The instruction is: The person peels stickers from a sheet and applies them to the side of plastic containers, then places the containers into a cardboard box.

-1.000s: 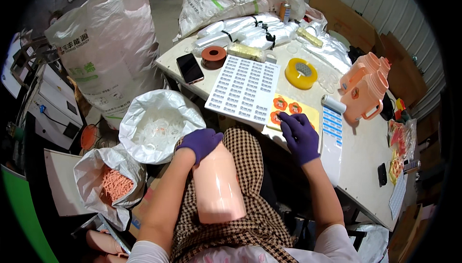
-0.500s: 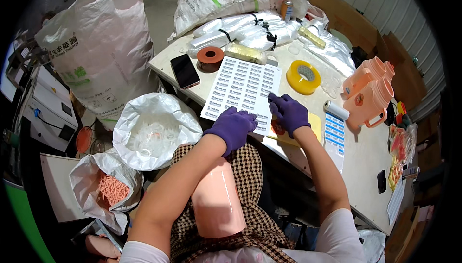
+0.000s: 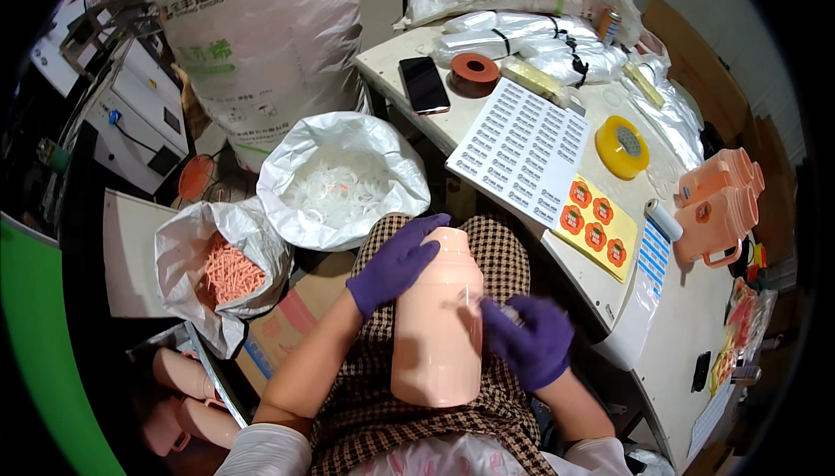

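A glossy pink plastic jug [image 3: 435,345] lies across my lap on a checked brown apron, its narrower neck end pointing away from me. My left hand [image 3: 396,267], in a purple glove, is closed round the neck and shoulder of the jug. At the jug's right side my right hand [image 3: 529,337], gloved alike, has its fingers drawn together. A small blurred dark mark shows at those fingertips against the jug; I cannot make out what it is. On the table beyond lie a white sheet of small printed labels [image 3: 522,150] and a yellow sheet of red flower-shaped stickers [image 3: 596,225].
The table also bears a phone [image 3: 424,86], brown tape [image 3: 474,74], yellow tape [image 3: 622,147], a blue-and-white label strip [image 3: 652,254] and pink jugs [image 3: 715,215]. Left of me stand a sack of clear rings [image 3: 339,189], a sack of pink pieces [image 3: 235,276] and a box of pink jugs [image 3: 204,419].
Both hands have left the label sheet and come back to my lap. My left hand has taken hold of the jug; my right hand has reached its side. The view has shifted left.
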The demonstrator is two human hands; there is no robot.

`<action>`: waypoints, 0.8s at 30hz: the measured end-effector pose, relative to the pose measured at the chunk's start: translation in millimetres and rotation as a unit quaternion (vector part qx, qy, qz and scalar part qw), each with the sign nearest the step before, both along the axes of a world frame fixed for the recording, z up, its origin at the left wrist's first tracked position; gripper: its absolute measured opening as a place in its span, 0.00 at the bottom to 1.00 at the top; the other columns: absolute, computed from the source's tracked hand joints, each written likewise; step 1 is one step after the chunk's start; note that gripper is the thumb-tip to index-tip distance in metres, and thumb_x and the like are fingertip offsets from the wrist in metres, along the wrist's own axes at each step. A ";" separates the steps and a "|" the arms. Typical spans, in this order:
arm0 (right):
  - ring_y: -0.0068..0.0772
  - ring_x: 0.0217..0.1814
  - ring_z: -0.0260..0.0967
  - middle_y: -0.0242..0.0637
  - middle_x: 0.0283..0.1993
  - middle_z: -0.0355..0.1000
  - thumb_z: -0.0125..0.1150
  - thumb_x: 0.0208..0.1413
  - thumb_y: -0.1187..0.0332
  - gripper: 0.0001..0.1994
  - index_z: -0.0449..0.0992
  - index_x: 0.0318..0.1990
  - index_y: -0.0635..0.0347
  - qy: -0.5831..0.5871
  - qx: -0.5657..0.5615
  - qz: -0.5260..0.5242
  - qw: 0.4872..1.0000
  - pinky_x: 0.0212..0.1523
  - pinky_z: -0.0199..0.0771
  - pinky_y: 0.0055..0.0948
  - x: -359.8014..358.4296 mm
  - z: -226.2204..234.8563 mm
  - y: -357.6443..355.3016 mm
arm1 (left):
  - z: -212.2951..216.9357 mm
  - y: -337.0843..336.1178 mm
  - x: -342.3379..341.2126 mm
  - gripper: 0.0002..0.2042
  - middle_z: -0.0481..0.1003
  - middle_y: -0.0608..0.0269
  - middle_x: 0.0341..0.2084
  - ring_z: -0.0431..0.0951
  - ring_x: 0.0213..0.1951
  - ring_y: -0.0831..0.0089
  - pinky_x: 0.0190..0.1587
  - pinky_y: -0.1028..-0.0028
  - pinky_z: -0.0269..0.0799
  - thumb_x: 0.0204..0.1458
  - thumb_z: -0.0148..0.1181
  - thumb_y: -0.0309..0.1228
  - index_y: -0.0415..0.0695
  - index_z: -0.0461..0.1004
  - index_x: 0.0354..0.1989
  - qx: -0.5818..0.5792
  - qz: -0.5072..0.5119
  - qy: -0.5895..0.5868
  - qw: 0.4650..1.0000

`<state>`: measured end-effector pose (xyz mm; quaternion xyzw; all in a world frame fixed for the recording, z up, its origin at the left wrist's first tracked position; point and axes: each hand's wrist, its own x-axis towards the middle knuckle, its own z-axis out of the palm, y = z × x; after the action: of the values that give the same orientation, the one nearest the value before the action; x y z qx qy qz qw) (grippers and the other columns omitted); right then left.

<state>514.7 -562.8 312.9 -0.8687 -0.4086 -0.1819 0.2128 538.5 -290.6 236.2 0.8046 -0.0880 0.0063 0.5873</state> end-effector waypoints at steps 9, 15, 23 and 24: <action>0.26 0.28 0.62 0.25 0.37 0.68 0.66 0.48 0.61 0.28 0.76 0.60 0.32 -0.075 -0.073 0.036 0.994 0.26 0.61 0.29 -30.6 -17.9 11.0 | 21.4 -6.3 -23.2 0.26 0.61 0.50 0.67 0.60 0.68 0.57 0.70 0.63 0.53 0.65 0.50 0.31 0.37 0.57 0.70 0.006 -0.039 -0.123 0.992; 0.27 0.28 0.63 0.25 0.38 0.69 0.66 0.48 0.62 0.28 0.76 0.60 0.31 -0.102 -0.101 0.062 0.988 0.26 0.62 0.29 -16.3 -18.9 10.4 | 6.7 -0.1 -16.9 0.31 0.62 0.46 0.66 0.60 0.68 0.53 0.69 0.60 0.54 0.63 0.55 0.41 0.38 0.57 0.70 -0.004 -0.043 -0.140 0.989; 0.29 0.29 0.66 0.29 0.41 0.69 0.72 0.43 0.63 0.29 0.76 0.58 0.33 -0.066 -0.116 0.077 0.988 0.25 0.64 0.31 -6.3 -20.0 6.5 | 2.2 2.0 -10.7 0.39 0.58 0.43 0.67 0.58 0.68 0.51 0.71 0.60 0.51 0.58 0.61 0.48 0.37 0.53 0.71 -0.013 -0.093 -0.092 0.991; 0.29 0.29 0.66 0.29 0.41 0.69 0.72 0.43 0.63 0.29 0.76 0.58 0.33 -0.064 -0.116 0.077 0.988 0.25 0.64 0.31 -5.9 -21.8 6.4 | 0.8 2.5 -10.2 0.39 0.58 0.43 0.67 0.58 0.68 0.51 0.71 0.60 0.51 0.58 0.61 0.48 0.37 0.53 0.71 -0.013 -0.093 -0.090 0.991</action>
<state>508.8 -556.4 291.0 -0.8399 -0.5056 -0.1716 0.0972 528.4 -288.1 237.0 0.7812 -0.2149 0.0252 0.5857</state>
